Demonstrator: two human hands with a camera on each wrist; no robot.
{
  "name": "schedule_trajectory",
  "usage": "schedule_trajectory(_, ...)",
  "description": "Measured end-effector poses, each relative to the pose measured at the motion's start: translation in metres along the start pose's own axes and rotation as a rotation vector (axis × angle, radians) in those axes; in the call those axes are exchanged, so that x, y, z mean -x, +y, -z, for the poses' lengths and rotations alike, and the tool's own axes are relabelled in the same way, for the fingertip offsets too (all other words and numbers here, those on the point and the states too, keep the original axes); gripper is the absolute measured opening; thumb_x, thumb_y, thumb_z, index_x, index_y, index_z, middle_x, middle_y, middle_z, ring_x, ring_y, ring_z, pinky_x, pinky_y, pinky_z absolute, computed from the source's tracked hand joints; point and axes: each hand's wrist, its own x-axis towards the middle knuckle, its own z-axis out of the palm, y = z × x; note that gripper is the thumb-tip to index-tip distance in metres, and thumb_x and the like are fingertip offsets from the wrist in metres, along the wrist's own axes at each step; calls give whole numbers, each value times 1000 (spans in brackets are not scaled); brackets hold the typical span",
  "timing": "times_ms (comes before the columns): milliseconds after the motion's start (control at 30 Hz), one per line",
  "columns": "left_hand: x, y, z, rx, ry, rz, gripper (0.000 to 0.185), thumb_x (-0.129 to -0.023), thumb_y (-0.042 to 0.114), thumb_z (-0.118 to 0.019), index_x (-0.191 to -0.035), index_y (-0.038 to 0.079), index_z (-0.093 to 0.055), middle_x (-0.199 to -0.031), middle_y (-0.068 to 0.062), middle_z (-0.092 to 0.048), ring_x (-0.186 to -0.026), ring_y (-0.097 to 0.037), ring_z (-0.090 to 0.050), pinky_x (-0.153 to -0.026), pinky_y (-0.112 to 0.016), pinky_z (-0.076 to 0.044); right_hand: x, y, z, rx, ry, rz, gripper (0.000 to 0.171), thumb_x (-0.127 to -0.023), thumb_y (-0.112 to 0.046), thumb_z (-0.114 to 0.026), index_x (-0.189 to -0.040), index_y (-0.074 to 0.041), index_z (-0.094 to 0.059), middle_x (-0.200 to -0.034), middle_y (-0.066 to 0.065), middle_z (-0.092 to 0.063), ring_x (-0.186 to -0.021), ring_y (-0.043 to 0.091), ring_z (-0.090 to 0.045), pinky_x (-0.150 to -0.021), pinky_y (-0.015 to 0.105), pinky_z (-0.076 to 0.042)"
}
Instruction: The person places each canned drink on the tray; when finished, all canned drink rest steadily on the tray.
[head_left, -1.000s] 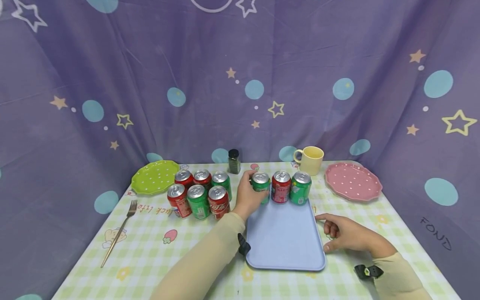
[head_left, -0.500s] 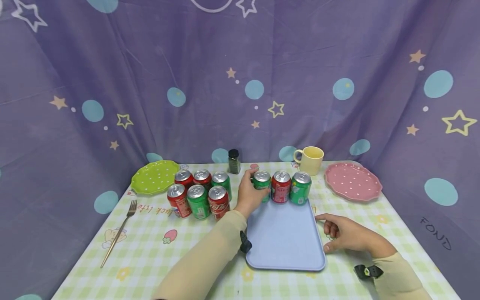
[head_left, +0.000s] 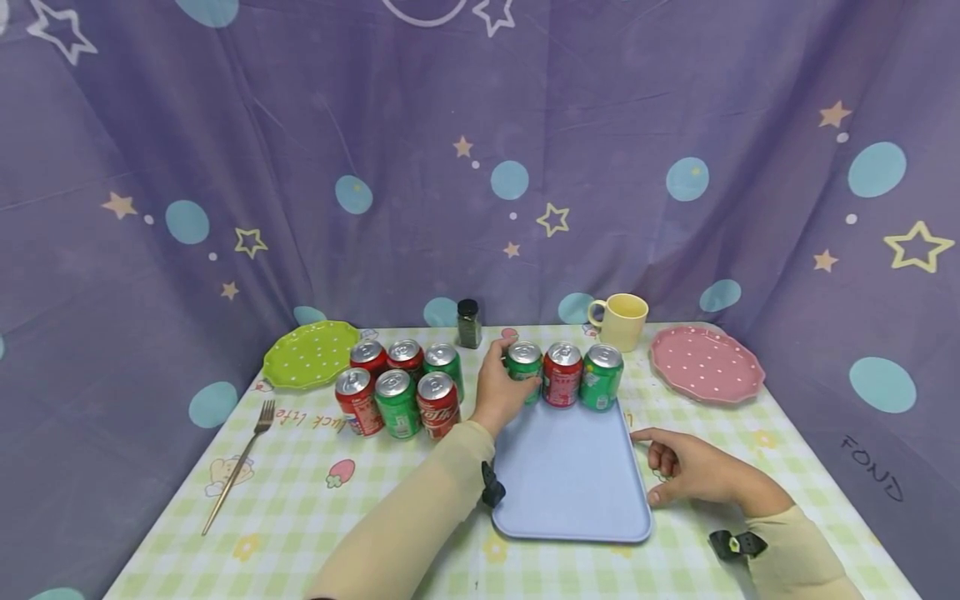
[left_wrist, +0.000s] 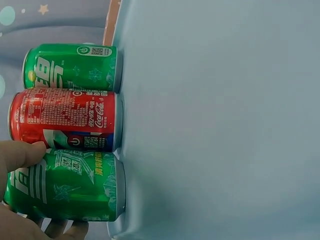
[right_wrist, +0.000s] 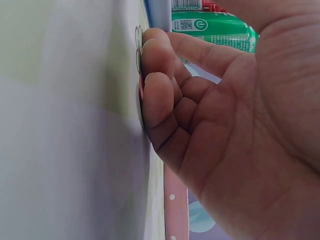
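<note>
The green aluminium soda can [head_left: 524,367] stood upright at the far left corner of the pale blue rectangular plastic tray [head_left: 570,479], with the left hand [head_left: 497,387] wrapped round its side, fingers and thumb curled on the can. A red cola can [head_left: 562,374] stood touching it on the right, and a second green can [head_left: 602,377] beside that. The right hand [head_left: 686,473] rested on the checked tablecloth [head_left: 315,508] just beside the tray's right edge, fingers loosely curled and holding nothing. A cluster of six red and green cans [head_left: 397,387] stood left of the tray.
</note>
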Motion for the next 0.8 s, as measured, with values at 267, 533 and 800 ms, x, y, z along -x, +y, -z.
schedule_trajectory(267, 1, 1, 1, -16, -22, 15, 84, -79, 5, -92, -150, 17, -49, -144, -12, -57, -134, -30, -55, -114, -47, -44, 1, 2, 0, -9, -6, 2, 90, -77, -14, -94, -150, 7, -45, -100, 12, -56, -83, 20, -52, -68, 25, -48)
schedule_trajectory(533, 14, 25, 16, -33, -1, -97, 90, -80, 10, -90, -155, 17, -43, -151, -8, -48, -144, -29, -43, -120, -48, -36, 1, 3, 1, 12, -7, 13, 89, -77, -18, -94, -148, 7, -46, -100, 13, -56, -83, 20, -54, -68, 26, -49)
schedule_trajectory(800, 38, 53, 76, 57, 33, -309, 74, -87, 8, -84, -152, 11, -48, -149, -8, -52, -138, -28, -49, -117, -49, -38, 1, 2, 0, 3, -12, 11, 89, -78, -18, -94, -149, 8, -45, -100, 13, -56, -83, 21, -54, -69, 26, -49)
